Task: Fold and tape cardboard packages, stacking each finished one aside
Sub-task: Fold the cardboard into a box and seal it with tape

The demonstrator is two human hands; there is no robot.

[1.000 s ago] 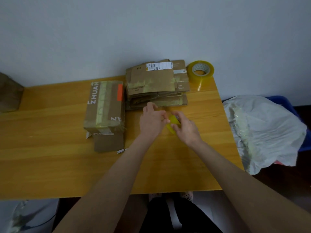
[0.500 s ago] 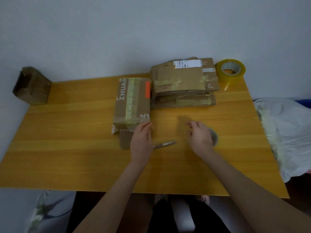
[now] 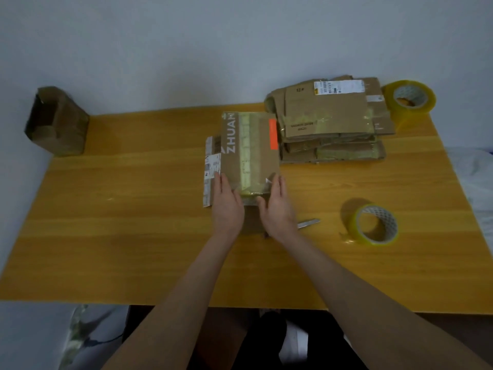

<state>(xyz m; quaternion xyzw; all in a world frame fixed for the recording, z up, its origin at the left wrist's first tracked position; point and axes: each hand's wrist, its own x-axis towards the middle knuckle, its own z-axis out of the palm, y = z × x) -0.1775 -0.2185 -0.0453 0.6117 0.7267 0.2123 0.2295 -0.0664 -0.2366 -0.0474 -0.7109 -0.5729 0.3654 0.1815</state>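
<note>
Already a finished stack (image 3: 328, 121) sits aside; left hand (image 3: 227, 206) and right hand (image 3: 278, 209), grip released, press flat on another package (image 3: 250, 148).

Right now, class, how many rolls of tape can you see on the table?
2. One roll sits at the far right corner, beside the stack of packages; the other roll sits nearer, right of the right hand. No others show, though one could be hidden.

I see the package (image 3: 249, 148) centred on the table (image 3: 133, 209), the stack (image 3: 328, 121) just right of it, a tape roll (image 3: 376, 224) nearer me, rightward.
</note>
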